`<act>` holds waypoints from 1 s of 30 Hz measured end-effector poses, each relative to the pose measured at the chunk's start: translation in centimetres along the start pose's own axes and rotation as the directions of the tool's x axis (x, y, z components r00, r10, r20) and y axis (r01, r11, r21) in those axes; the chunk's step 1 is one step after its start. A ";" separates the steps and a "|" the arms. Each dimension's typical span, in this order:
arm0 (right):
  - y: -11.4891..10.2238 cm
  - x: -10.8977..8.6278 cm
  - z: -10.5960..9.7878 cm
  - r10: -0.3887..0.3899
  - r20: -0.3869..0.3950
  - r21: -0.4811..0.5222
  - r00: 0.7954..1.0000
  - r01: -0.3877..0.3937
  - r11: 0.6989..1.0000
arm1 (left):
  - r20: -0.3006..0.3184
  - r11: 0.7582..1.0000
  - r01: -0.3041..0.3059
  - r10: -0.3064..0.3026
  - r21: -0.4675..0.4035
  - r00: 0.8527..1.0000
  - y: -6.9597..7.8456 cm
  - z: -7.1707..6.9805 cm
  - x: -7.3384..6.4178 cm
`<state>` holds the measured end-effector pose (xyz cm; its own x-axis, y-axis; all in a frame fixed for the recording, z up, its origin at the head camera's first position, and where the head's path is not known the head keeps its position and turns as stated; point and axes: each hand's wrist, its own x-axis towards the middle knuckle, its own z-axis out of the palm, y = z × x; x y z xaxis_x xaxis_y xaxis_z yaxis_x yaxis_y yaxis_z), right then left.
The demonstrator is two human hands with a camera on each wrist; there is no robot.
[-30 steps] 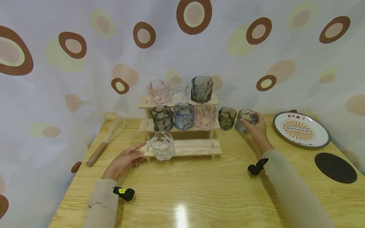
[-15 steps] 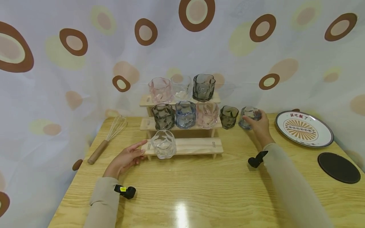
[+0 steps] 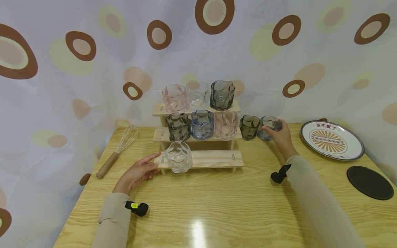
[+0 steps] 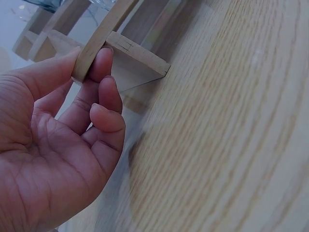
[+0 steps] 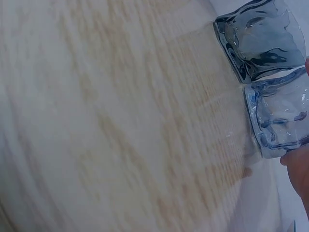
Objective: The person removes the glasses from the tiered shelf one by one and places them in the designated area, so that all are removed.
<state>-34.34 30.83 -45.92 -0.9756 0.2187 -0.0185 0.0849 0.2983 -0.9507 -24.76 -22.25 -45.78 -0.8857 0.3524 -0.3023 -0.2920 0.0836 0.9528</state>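
My left hand (image 3: 138, 174) pinches the left end of the lowest shelf of a tiered wooden rack (image 3: 214, 158) between thumb and fingers; the left wrist view shows this grip on the shelf board (image 4: 99, 41). A clear glass (image 3: 179, 158) stands on that shelf near the fingertips. Right of the rack, my right hand (image 3: 280, 137) holds a pale blue glass (image 3: 266, 133) by its sides. Close against it on the left stands a dark grey glass (image 3: 249, 128). In the right wrist view the blue glass (image 5: 280, 116) is at the table surface beside the grey one (image 5: 265, 41).
Dark grey (image 3: 178, 128), blue (image 3: 202, 125) and pink (image 3: 226, 124) glasses fill the middle shelf. Pink (image 3: 174, 98), clear (image 3: 198, 98) and dark grey (image 3: 222, 95) ones stand on top. A whisk (image 3: 108, 163) lies left; a plate (image 3: 332, 151) and black disc (image 3: 370, 182) lie right.
My right hand has shifted the blue glass left, up beside the dark grey glass. My left hand keeps its place on the rack. The head view has tilted slightly.
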 end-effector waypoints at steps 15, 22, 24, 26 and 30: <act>0.4 0.1 -0.3 -0.012 0.056 -0.013 0.998 0.013 1.000 | 0.009 1.000 -0.002 0.002 -0.014 1.000 0.0 0.0 0.0; 0.3 0.1 -0.4 -0.011 0.047 -0.001 0.999 0.011 1.000 | 0.018 1.000 -0.009 0.009 -0.009 1.000 0.0 0.0 0.1; 0.3 0.0 -0.4 -0.011 0.049 0.006 0.999 0.011 1.000 | 0.019 1.000 -0.010 0.011 -0.005 1.000 0.0 0.0 0.1; 0.2 -0.1 -0.4 -0.006 0.056 0.003 0.998 0.005 1.000 | 0.020 1.000 -0.013 0.013 -0.001 1.000 0.0 0.1 0.0; 0.0 -0.3 -0.6 -0.006 0.063 -0.022 0.998 0.007 1.000 | 0.015 1.000 -0.010 0.010 -0.010 1.000 0.1 0.2 -0.2</act>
<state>-33.87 31.37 -45.76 -0.9868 0.1584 -0.0325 0.0825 0.3199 -0.9439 -24.57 -22.10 -45.62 -0.8831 0.3671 -0.2923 -0.2870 0.0703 0.9554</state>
